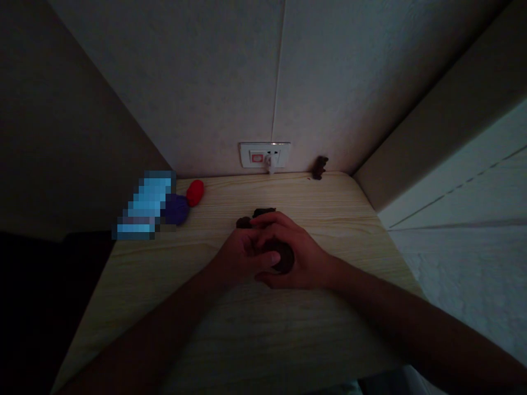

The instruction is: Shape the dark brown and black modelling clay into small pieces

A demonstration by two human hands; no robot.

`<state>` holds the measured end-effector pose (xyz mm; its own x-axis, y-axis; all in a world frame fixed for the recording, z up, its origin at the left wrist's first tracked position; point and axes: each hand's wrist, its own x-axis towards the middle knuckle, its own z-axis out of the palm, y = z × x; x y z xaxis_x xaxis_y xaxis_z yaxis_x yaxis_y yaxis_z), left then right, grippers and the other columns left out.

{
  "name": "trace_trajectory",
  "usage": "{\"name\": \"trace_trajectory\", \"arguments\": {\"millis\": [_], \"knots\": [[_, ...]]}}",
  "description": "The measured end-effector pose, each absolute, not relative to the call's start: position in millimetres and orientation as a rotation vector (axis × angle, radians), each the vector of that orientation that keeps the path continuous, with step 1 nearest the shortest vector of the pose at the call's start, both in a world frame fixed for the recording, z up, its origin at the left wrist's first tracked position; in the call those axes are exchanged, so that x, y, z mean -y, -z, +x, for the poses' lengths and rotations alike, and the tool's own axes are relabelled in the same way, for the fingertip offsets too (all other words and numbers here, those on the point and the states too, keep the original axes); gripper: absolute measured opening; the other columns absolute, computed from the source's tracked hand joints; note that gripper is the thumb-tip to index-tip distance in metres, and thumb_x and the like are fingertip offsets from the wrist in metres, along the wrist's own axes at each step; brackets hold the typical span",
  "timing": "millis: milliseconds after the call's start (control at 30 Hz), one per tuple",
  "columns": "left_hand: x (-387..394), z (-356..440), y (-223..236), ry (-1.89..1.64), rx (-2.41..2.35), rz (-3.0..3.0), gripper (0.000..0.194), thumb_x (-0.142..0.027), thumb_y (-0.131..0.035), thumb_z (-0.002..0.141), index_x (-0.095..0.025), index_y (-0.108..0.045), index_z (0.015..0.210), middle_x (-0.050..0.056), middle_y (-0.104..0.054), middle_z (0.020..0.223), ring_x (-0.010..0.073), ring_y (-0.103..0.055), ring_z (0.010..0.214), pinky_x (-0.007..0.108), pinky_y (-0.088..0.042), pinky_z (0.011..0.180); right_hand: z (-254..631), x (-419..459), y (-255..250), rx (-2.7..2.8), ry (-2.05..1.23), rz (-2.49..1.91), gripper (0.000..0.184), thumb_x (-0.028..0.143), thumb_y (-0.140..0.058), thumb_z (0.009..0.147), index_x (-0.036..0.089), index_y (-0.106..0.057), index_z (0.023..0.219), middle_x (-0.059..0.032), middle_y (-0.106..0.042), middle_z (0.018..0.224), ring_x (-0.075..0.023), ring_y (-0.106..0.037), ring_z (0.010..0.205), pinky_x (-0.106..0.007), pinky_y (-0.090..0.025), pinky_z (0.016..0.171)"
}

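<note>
Both hands close around a dark brown clay lump, which is rounded and partly covered by fingers. My left hand presses its thumb on the lump's near face, while its other fingers are mostly hidden. From the right, my right hand curls over the top and side of the same lump, its thumb beneath. Just beyond the hands, a black piece and a small brown piece lie on the wooden tabletop.
At the back left sit a red lump and a purple lump, beside a blurred bright screen. A small brown figure stands near the wall at right. A plug sits in the wall socket. Light is dim.
</note>
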<state>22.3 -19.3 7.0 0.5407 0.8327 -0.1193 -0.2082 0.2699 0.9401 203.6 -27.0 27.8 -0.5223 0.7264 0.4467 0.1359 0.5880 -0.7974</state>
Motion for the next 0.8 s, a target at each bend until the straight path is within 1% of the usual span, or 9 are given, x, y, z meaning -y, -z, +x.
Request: {"name": "trace_trajectory", "arguments": {"millis": [67, 133, 233, 300, 367, 433, 533, 700, 800], "knots": [[19.0, 21.5, -7.7, -0.756, -0.72, 1.105, 0.03, -0.038, -0.09, 0.066, -0.015, -0.075, 0.079, 0.001, -0.073, 0.071, 0.0145, -0.066, 0.063, 0.024, -0.051, 0.059, 202.3, 27.9, -25.4, 2.007, -0.958, -0.682, 0.036, 0.027, -0.089, 0.071, 0.024, -0.068, 0.1, -0.0121, -0.06, 0.136, -0.0291, -0.061, 0.128, -0.045, -0.052, 0.106], [18.4, 21.5, -8.8, -0.708, -0.705, 1.101, 0.033, -0.04, -0.091, 0.065, -0.015, -0.076, 0.08, 0.003, -0.075, 0.074, 0.0158, -0.067, 0.065, 0.025, -0.052, 0.06, 201.4, 28.3, -22.2, 1.959, -0.989, -0.697, 0.029, 0.024, -0.088, 0.07, 0.023, -0.069, 0.092, -0.0108, -0.063, 0.133, -0.0286, -0.064, 0.125, -0.044, -0.053, 0.105], [17.3, 22.7, -10.8, -0.668, -0.677, 1.097, 0.032, -0.04, -0.092, 0.063, -0.015, -0.076, 0.076, 0.001, -0.074, 0.072, 0.0152, -0.066, 0.064, 0.024, -0.05, 0.06, 200.0, 28.7, -17.7, 1.883, -1.003, -0.712, 0.029, 0.02, -0.089, 0.066, 0.022, -0.067, 0.085, -0.0096, -0.067, 0.127, -0.0275, -0.068, 0.116, -0.044, -0.055, 0.1], [16.7, 23.3, -11.3, -0.665, -0.685, 1.109, 0.03, -0.04, -0.091, 0.065, -0.016, -0.075, 0.071, 0.0, -0.072, 0.067, 0.0137, -0.064, 0.06, 0.024, -0.049, 0.06, 198.8, 29.2, -16.4, 1.861, -0.977, -0.738, 0.027, 0.019, -0.087, 0.066, 0.022, -0.066, 0.082, -0.0092, -0.068, 0.123, -0.0265, -0.069, 0.112, -0.043, -0.057, 0.097], [16.2, 23.1, -10.5, -0.66, -0.695, 1.106, 0.028, -0.041, -0.089, 0.068, -0.016, -0.076, 0.07, 0.001, -0.072, 0.067, 0.0131, -0.063, 0.059, 0.024, -0.048, 0.059, 198.1, 29.5, -17.4, 1.852, -0.941, -0.761, 0.025, 0.019, -0.086, 0.068, 0.022, -0.064, 0.081, -0.0093, -0.069, 0.12, -0.0253, -0.07, 0.109, -0.042, -0.057, 0.095], [15.7, 21.9, -8.9, -0.661, -0.687, 1.084, 0.027, -0.04, -0.088, 0.07, -0.016, -0.078, 0.073, 0.002, -0.075, 0.07, 0.014, -0.065, 0.061, 0.025, -0.049, 0.061, 198.9, 29.1, -20.2, 1.872, -0.956, -0.741, 0.028, 0.022, -0.088, 0.069, 0.022, -0.065, 0.084, -0.0099, -0.067, 0.122, -0.0254, -0.069, 0.111, -0.042, -0.057, 0.096], [15.1, 19.2, -6.9, -0.658, -0.657, 1.084, 0.025, -0.038, -0.088, 0.071, -0.016, -0.08, 0.079, 0.004, -0.077, 0.076, 0.0159, -0.069, 0.067, 0.026, -0.052, 0.066, 202.1, 27.3, -24.8, 1.928, -1.072, -0.652, 0.038, 0.026, -0.092, 0.066, 0.022, -0.068, 0.095, -0.011, -0.063, 0.129, -0.027, -0.066, 0.119, -0.044, -0.054, 0.103], [15.7, 16.9, -7.1, -0.636, -0.671, 1.204, 0.028, -0.039, -0.087, 0.071, -0.015, -0.073, 0.066, 0.001, -0.072, 0.066, 0.0127, -0.063, 0.059, 0.023, -0.048, 0.058, 204.2, 26.4, -26.1, 1.936, -1.139, -0.62, 0.033, 0.023, -0.092, 0.067, 0.021, -0.068, 0.09, -0.0104, -0.059, 0.133, -0.0285, -0.063, 0.125, -0.045, -0.052, 0.106], [16.2, 16.9, -6.8, -0.641, -0.682, 1.235, 0.029, -0.042, -0.086, 0.071, -0.015, -0.075, 0.071, 0.002, -0.071, 0.067, 0.0135, -0.062, 0.06, 0.023, -0.047, 0.055, 203.3, 27.6, -24.8, 1.98, -1.091, -0.61, 0.033, 0.022, -0.089, 0.07, 0.021, -0.071, 0.098, -0.0117, -0.059, 0.136, -0.0293, -0.061, 0.127, -0.046, -0.051, 0.108]]}}
